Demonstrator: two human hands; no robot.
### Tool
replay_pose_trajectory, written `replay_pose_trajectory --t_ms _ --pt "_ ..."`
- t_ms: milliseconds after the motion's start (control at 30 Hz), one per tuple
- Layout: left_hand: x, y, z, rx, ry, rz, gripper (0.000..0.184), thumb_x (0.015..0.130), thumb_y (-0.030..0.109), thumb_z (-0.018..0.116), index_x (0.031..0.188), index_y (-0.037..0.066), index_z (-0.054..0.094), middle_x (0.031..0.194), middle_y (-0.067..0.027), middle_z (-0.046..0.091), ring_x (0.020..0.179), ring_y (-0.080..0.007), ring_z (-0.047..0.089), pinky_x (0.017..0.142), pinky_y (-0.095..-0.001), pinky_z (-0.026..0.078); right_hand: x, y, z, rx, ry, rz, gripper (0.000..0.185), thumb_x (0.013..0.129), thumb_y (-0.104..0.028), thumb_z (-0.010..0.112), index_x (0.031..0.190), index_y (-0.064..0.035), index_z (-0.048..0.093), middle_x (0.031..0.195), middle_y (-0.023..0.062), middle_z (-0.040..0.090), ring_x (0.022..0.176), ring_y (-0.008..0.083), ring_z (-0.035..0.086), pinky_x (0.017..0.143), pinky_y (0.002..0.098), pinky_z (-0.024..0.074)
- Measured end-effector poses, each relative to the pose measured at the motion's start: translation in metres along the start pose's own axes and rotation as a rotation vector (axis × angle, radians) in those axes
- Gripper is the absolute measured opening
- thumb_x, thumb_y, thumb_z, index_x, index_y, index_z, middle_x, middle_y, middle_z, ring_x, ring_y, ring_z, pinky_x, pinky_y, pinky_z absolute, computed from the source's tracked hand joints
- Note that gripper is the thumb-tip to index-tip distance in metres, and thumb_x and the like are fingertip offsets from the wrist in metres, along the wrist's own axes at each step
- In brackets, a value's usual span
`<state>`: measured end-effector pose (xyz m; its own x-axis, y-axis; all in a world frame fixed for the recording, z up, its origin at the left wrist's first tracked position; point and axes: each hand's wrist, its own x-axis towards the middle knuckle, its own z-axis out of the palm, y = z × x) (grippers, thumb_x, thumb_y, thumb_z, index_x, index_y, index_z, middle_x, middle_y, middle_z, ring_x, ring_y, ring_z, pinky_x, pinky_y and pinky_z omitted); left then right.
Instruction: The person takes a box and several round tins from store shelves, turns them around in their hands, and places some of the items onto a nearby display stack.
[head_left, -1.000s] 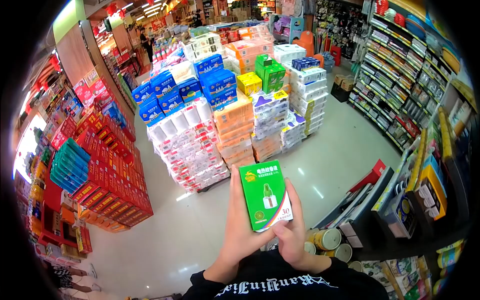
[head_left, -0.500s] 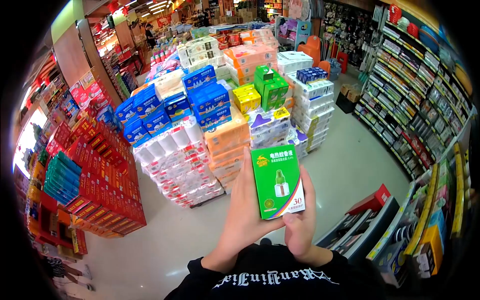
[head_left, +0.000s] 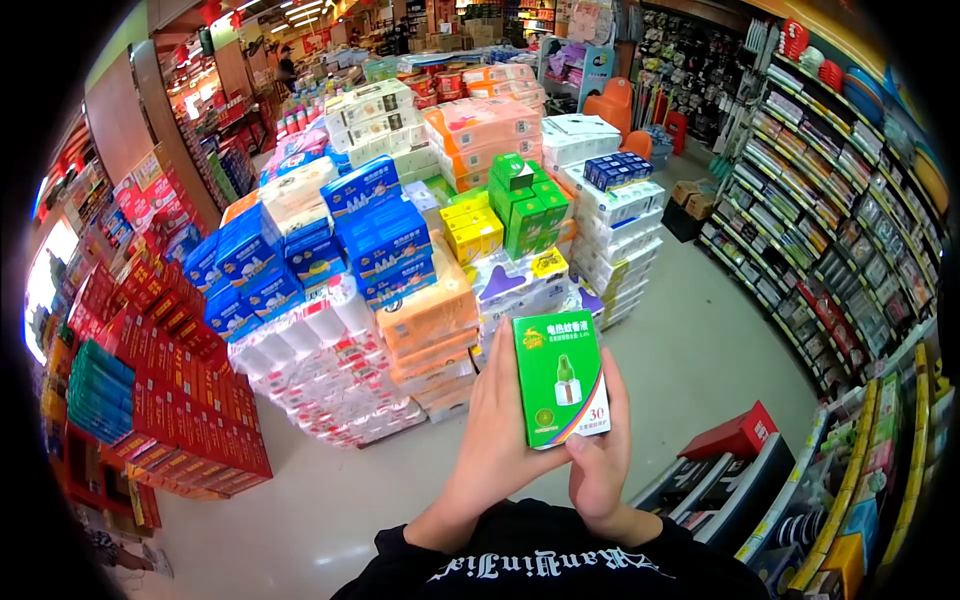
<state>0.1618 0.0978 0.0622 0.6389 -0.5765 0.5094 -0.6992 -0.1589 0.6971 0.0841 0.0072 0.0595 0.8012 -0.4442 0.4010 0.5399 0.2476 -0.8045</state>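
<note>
A green and white mosquito repellent liquid box [head_left: 545, 400] is held upright in front of my chest, its front with a bottle picture and the number 30 facing me. My left hand [head_left: 492, 425] grips its left side and reaches behind it; those fingers are mostly hidden. My right hand [head_left: 603, 465] wraps the right edge, with the thumb at the lower front corner. Beyond the box, similar green boxes [head_left: 530, 215] sit on a stack of packs, beside yellow boxes [head_left: 472, 228] and blue boxes [head_left: 392, 250].
Stacked tissue packs [head_left: 320, 375] stand ahead on the floor [head_left: 330, 510]. Red boxes [head_left: 200, 420] are piled at the left. Tall shelves [head_left: 800, 190] line the right, with a lower shelf [head_left: 740, 470] close by. A person [head_left: 287, 68] stands far back.
The view has moved closer to the stacks, which look larger and sit further left and lower. Both hands keep hold of the box, which appears slightly lower and more upright.
</note>
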Motion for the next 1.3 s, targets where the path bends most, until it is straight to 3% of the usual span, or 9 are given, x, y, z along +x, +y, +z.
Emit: replay_pose_trajectory --t_ms 433,600,800,1167,1300 --pt "0.105 -0.077 -0.049 -0.044 0.088 0.106 0.116 0.056 0.028 0.081 0.135 -0.009 0.006 0.132 -0.0304 0.027 0.122 -0.0435 0.033 0.1 -0.0446 0.03 0.124 0.059 0.034 0.009 -0.103 -0.153 0.076 0.08 -0.008 0.054 0.139 0.0028 0.008 0.141 0.0169 0.021 0.128 0.0229 0.029 0.104 0.0363 0.0255" --pt "0.135 -0.119 -0.054 -0.013 0.061 0.074 0.116 0.056 0.029 0.081 0.135 -0.009 0.005 0.131 -0.0305 0.029 0.121 -0.0431 0.034 0.1 -0.0436 0.03 0.161 0.091 0.036 0.005 -0.074 -0.07 0.075 0.08 -0.006 0.054 0.139 0.0026 0.008 0.14 0.0168 0.022 0.127 0.0227 0.03 0.104 0.0358 0.027" --pt "0.164 -0.15 -0.043 0.002 0.024 -0.003 0.117 0.057 0.029 0.081 0.136 -0.009 0.002 0.131 -0.0308 0.029 0.119 -0.043 0.036 0.099 -0.0434 0.031 0.2 0.114 0.023 0.029 -0.053 0.009 0.075 0.08 -0.005 0.054 0.139 0.0018 0.008 0.139 0.0156 0.024 0.125 0.0213 0.032 0.103 0.0352 0.028" --pt "0.243 -0.181 0.003 0.223 0.237 -0.125 0.118 0.054 0.022 0.082 0.137 -0.006 0.002 0.128 -0.0246 0.035 0.115 -0.0405 0.039 0.095 -0.0438 0.033 0.307 0.14 -0.036 0.141 -0.251 0.186 0.076 0.078 -0.001 0.053 0.14 0.0001 0.009 0.138 0.0118 0.025 0.125 0.0178 0.032 0.102 0.032 0.0291" --pt "0.284 -0.185 0.036 0.158 0.3 -0.148 0.116 0.055 0.019 0.081 0.137 -0.006 0.004 0.126 -0.0227 0.039 0.114 -0.0407 0.039 0.095 -0.0436 0.033 0.355 0.146 -0.079 0.017 -0.326 0.013 0.067 0.08 0.001 0.05 0.138 0.0016 0.018 0.143 0.0167 0.02 0.13 0.0198 0.026 0.104 0.0322 0.0251"
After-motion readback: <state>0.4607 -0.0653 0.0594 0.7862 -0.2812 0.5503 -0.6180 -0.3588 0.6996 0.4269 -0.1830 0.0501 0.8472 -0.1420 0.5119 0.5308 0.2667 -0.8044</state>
